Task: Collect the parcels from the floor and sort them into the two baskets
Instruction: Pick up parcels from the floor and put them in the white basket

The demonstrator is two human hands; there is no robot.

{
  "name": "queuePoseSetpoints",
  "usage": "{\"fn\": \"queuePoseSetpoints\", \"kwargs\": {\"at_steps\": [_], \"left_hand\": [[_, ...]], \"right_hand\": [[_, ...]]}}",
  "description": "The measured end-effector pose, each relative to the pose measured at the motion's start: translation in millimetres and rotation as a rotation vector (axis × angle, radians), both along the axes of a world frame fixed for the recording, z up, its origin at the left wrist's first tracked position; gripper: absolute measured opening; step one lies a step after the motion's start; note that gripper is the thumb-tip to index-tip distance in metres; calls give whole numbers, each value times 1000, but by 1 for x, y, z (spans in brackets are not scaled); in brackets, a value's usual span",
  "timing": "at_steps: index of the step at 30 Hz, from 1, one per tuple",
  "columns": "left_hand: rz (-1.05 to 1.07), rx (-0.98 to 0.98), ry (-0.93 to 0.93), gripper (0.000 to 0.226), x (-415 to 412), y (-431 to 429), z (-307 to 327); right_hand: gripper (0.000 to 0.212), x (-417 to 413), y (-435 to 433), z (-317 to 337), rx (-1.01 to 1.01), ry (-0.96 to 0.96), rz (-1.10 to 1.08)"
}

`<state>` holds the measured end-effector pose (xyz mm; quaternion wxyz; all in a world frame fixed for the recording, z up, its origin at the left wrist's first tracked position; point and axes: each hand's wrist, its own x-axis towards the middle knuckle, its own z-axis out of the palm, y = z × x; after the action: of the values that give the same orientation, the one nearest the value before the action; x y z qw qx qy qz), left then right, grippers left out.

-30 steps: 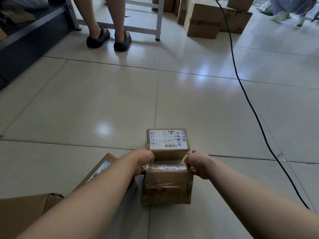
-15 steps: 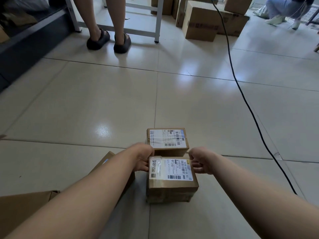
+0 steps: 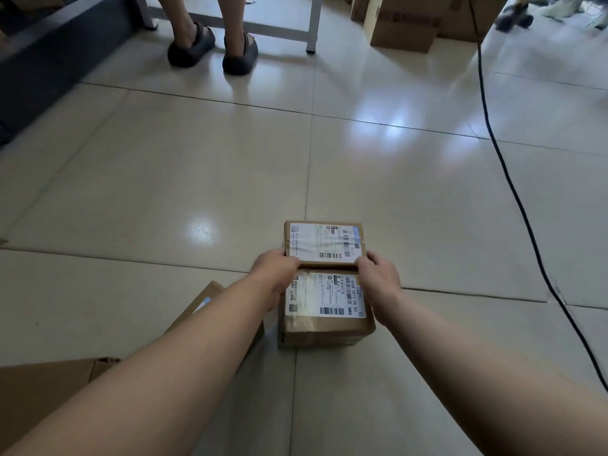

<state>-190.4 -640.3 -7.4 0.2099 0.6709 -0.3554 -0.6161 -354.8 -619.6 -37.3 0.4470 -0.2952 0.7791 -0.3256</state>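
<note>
Parcels sit together on the tiled floor point(image 3: 164, 176) just ahead of the person, two of them touching end to end with their white shipping labels facing up. The far parcel point(image 3: 324, 243) is a flat brown box, and both hands are on it. The left hand point(image 3: 274, 273) is curled against its near left corner with the knuckles towards the camera, so the fingertips are hidden. The right hand point(image 3: 380, 279) wraps its near right corner, the thumb lying along the top edge. Between them the two hands clasp this box from either side; whether it has left the floor cannot be told. The near parcel point(image 3: 325, 301) is a taller taped box resting on the tiles right beneath the wrists, and neither hand grips it. A third parcel point(image 3: 200, 304) lies tilted to the left, mostly hidden under the left forearm, with a corner of its label showing. A larger cardboard box point(image 3: 42, 386) fills the bottom left corner. A black cable point(image 3: 513, 192) runs across the tiles on the right, well apart from the parcels. At the top, another person's legs in black sandals point(image 3: 190, 46) stand beside a white frame leg point(image 3: 312, 24), with big brown cartons point(image 3: 404, 28) to the right of it.
</note>
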Motion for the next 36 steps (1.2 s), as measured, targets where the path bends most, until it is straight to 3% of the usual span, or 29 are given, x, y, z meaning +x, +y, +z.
{"fn": "queuePoseSetpoints", "kwargs": {"at_steps": [6, 8, 11, 14, 15, 20, 27, 36], "left_hand": [[163, -94, -57, 16, 0, -3, 10], [232, -140, -106, 29, 5, 8, 23], [347, -169, -150, 31, 17, 27, 53], [477, -119, -126, 19, 35, 45, 99], [516, -97, -109, 14, 42, 50, 119], [631, -62, -47, 34, 67, 77, 243], [632, -160, -132, 17, 96, 119, 459], [919, -243, -226, 14, 132, 222, 669]], "right_hand": [[23, 18, 6, 7, -90, 42, -154], [22, 26, 15, 22, -118, 3, -218], [19, 44, 24, 61, -173, -38, -238], [20, 64, 31, 119, -214, -38, -183], [24, 70, 33, 142, -223, -42, -158], [31, 96, 45, 279, -248, -40, -34], [31, 122, 78, 498, -244, -112, 87], [36, 165, 136, 701, -305, -212, 409]]}}
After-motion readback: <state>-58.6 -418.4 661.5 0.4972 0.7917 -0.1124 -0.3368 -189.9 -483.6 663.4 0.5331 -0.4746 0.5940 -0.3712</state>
